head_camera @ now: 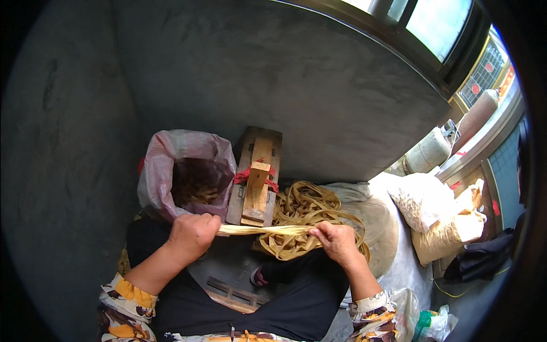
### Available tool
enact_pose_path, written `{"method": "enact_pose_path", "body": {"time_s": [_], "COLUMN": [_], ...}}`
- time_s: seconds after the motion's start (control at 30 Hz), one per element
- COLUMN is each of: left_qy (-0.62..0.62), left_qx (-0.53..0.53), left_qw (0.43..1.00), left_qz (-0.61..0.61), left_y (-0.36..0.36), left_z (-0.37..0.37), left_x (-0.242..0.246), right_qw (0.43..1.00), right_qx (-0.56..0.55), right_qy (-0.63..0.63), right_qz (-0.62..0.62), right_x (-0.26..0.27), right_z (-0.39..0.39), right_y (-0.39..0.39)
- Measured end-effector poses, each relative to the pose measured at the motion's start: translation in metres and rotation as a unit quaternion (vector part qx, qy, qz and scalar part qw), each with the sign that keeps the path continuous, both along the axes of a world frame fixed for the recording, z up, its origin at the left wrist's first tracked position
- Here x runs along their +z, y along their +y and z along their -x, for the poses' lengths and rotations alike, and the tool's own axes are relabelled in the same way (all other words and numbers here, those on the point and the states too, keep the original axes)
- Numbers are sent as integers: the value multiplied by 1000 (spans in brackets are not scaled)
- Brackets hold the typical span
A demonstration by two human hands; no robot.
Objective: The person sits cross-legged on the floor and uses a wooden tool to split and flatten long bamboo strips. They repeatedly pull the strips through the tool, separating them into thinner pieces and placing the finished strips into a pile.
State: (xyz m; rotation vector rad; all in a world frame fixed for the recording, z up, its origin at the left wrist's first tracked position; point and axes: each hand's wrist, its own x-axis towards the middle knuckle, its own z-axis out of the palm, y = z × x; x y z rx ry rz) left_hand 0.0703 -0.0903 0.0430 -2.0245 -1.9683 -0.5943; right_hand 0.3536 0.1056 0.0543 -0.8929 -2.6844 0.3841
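Note:
Between my two hands a bundle of pale yellow fibre strips [265, 230] is stretched level across my lap. My left hand [195, 234] is a fist around its left end. The fingers of my right hand [335, 240] pinch it near the other end. Just beyond stands a wooden bench-like device [256, 188] with an upright block and a red cloth tie [242, 175] around it. To its right lies a tangled heap of tan flat braid or strip [305, 201], partly behind my right hand. An open pinkish woven plastic sack [156, 179] stands at the left, brownish scraps [201, 193] inside.
A grey wall [273, 85] rises close behind the device. Stuffed sacks [442, 239] stand at the right, with gas cylinders [427, 149] beyond them. Below my hands, a wooden frame [235, 299] shows between my legs. Plastic bags [436, 322] lie at lower right.

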Motion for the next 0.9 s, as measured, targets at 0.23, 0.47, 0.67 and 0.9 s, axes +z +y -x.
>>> {"method": "enact_pose_path", "body": {"time_s": [0.23,0.47,0.67,0.9], "left_qy": [-48,-213,-700,-750], "left_qx": [-58,-47,-101,-72], "left_qw": [997,976,663,519], "left_qz": [1,-19,247,404], "left_y": [53,91,84,67], "left_z": [-38,-29,6,-30], "left_x": [-9,0,-19,-41], "right_qw": [997,830,954,882], "right_qx": [10,-26,166,313], "right_qy": [50,260,207,267], "right_qz": [-66,493,137,231], "right_x": [-11,3,-20,-37], "right_z": [34,112,130,140], "right_y": [13,-14,5,-3]}}
